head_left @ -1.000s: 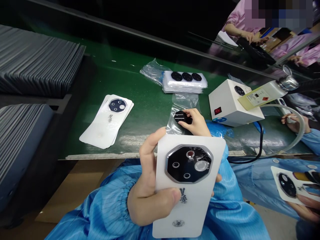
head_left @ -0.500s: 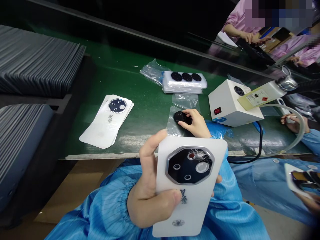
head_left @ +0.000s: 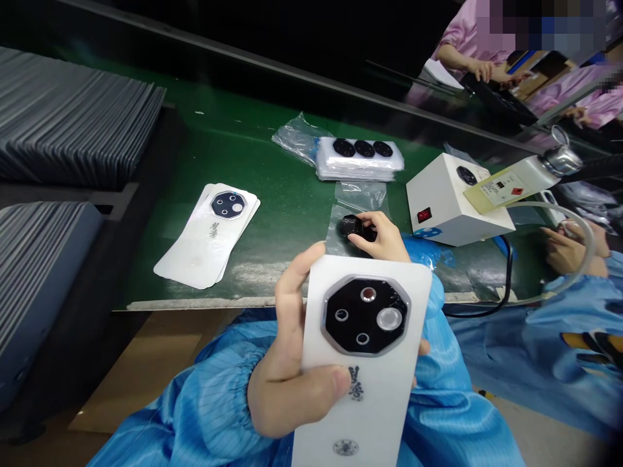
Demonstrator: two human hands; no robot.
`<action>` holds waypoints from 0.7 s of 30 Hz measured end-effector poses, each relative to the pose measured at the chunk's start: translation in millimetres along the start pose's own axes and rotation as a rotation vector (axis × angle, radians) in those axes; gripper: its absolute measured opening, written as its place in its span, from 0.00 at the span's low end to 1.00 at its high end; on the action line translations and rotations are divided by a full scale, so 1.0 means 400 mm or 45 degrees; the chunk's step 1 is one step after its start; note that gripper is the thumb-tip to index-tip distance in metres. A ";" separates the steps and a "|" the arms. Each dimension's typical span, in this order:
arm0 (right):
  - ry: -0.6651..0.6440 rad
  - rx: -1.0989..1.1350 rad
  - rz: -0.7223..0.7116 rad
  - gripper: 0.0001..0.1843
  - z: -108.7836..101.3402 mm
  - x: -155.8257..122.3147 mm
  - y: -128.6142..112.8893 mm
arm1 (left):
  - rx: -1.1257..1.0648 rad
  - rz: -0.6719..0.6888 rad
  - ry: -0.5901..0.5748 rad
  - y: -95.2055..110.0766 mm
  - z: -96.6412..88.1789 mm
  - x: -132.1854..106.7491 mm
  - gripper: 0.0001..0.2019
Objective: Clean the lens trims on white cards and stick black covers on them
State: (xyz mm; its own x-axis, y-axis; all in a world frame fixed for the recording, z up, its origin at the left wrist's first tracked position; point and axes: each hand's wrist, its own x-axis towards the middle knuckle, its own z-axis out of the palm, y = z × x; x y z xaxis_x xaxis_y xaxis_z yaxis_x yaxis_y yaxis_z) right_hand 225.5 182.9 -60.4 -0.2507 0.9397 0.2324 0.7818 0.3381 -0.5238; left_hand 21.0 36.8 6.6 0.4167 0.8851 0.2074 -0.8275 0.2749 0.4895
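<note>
My left hand [head_left: 302,383] grips a white phone back cover [head_left: 360,415] close to the camera, thumb on its face and fingertips wrapping its edges. The cover has a black octagonal camera plate with a silver rim, dark lettering and a round emblem. Beyond it, my right hand [head_left: 384,239] pinches black octagonal lens pieces [head_left: 350,225] over a clear plastic sheet [head_left: 335,243] on the bench. How many pieces are in those fingers I cannot tell. To the left, a small stack of white back covers [head_left: 195,250] lies on the green surface.
Racks of grey panels [head_left: 73,123] line the left side. Behind my right hand lies a plastic-wrapped tray stack [head_left: 357,165] with black lens pieces. A white box [head_left: 452,201] with a tilted bottle [head_left: 516,185] stands right, trailing a black cable [head_left: 507,279]. A co-worker's hands [head_left: 569,246] are at far right.
The back cover in my left hand has shifted slightly left and its glare has faded. My right hand has barely moved. At far right, the co-worker's hands and sleeve have moved onto the bench edge.
</note>
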 end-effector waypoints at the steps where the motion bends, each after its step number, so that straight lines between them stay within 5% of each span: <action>1: 0.021 0.017 -0.002 0.18 -0.002 0.000 0.002 | -0.004 -0.006 0.012 0.000 -0.002 0.000 0.34; 7: 0.397 0.411 0.013 0.19 -0.052 -0.039 -0.023 | -0.028 0.002 0.094 -0.004 -0.028 0.010 0.32; 11: 0.615 0.618 -0.254 0.26 -0.107 -0.101 -0.108 | -0.071 -0.022 0.192 -0.007 -0.046 0.019 0.26; 16: 0.630 0.461 -0.459 0.28 -0.153 -0.158 -0.214 | -0.143 -0.110 0.231 -0.002 -0.045 0.023 0.22; 21: 0.620 0.290 -0.513 0.27 -0.155 -0.173 -0.242 | -0.216 -0.067 0.323 0.000 -0.026 0.023 0.21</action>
State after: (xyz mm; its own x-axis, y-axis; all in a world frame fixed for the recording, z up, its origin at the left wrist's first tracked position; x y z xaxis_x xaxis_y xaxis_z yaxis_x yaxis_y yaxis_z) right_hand 202.6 82.1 25.1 -0.1697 0.6257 0.7613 0.5279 0.7101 -0.4659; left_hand 21.0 48.8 -0.1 0.3707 0.9277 -0.0431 -0.8674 0.3625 0.3409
